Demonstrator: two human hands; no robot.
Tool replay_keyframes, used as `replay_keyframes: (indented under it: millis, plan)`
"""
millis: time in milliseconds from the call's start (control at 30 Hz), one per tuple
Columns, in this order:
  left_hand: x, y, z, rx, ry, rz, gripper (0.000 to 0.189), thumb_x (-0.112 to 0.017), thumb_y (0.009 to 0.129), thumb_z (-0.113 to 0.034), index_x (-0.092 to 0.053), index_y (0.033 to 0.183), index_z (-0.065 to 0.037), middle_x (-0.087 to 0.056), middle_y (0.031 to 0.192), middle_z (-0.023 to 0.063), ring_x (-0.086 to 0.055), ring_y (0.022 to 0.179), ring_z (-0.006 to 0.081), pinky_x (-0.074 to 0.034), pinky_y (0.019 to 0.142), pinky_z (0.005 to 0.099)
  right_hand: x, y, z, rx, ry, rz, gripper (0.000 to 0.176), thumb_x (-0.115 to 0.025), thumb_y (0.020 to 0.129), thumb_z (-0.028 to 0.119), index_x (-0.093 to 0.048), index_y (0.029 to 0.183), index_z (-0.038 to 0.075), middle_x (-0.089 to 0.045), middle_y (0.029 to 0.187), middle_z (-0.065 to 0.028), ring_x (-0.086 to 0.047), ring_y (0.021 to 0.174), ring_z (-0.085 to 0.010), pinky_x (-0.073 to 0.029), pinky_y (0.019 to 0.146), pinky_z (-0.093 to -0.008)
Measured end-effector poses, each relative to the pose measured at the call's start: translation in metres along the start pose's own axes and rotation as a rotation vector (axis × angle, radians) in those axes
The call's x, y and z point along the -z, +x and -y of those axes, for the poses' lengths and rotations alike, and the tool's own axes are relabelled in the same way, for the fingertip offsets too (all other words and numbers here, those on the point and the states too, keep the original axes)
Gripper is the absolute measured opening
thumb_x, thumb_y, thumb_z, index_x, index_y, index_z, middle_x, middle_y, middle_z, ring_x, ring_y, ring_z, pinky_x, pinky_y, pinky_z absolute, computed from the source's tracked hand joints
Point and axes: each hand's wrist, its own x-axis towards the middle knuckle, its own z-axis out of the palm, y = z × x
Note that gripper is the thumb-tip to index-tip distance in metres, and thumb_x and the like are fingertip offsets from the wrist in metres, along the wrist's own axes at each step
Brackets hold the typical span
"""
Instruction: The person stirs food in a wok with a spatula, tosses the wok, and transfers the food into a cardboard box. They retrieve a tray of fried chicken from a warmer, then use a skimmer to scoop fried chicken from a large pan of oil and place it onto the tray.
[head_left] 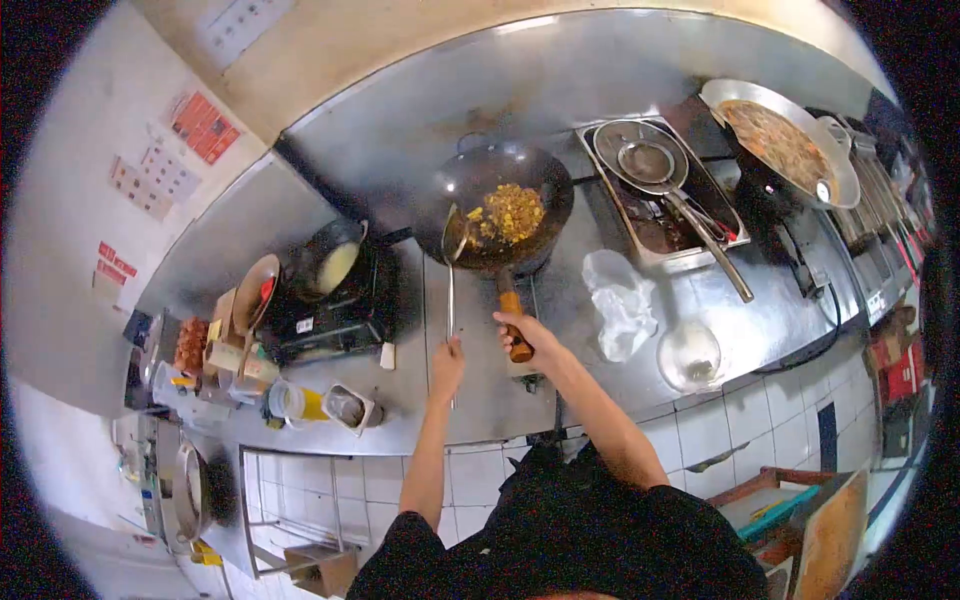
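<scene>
Steel counter (480, 395): wok (470, 180) beyond right hand (527, 335)

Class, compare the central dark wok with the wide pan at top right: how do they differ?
The wok is dark and deep; the pan is pale, wide and shallow. The right hand holds the wok's handle; no hand touches the pan. The wok's food is a yellow heap; the pan's spreads brownish. Both hold food.

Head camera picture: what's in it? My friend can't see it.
A person's right hand grips the wooden handle of a dark wok of yellow food, while the left hand holds a long ladle reaching into the wok. A small pot and a big pan stand nearby.
</scene>
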Motion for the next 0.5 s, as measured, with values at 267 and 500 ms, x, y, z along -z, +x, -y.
replay_keyframes:
  millis: [267, 500]
  plan:
    - [-0.016, 0.012, 0.032, -0.007, -0.052, 0.1, 0.046, -0.043, 0.095, -0.037, -0.056, 0.081, 0.005, -0.055, 0.063, 0.0249, -0.057, 0.061, 0.0374, -0.042, 0.056, 0.043, 0.011, 0.028, -0.002, 0.065, 0.041, 0.047, 0.022, -0.067, 0.083, 0.017, -0.046, 0.084, 0.01, -0.05, 0.066, 0.0009, -0.045, 0.049, -0.0066, -0.039, 0.041, -0.0212]
    - [0.061, -0.106, 0.021, -0.056, -0.456, -0.031, 0.041, -0.044, 0.095, -0.034, -0.052, 0.08, 0.003, -0.04, 0.052, 0.0098, -0.041, 0.048, 0.0151, -0.033, 0.046, 0.0359, -0.027, -0.04, 0.03, 0.038, -0.053, 0.215, 0.02, -0.057, 0.082, 0.009, -0.041, 0.07, 0.01, -0.041, 0.058, 0.002, -0.04, 0.046, -0.0083, -0.034, 0.04, -0.0222]
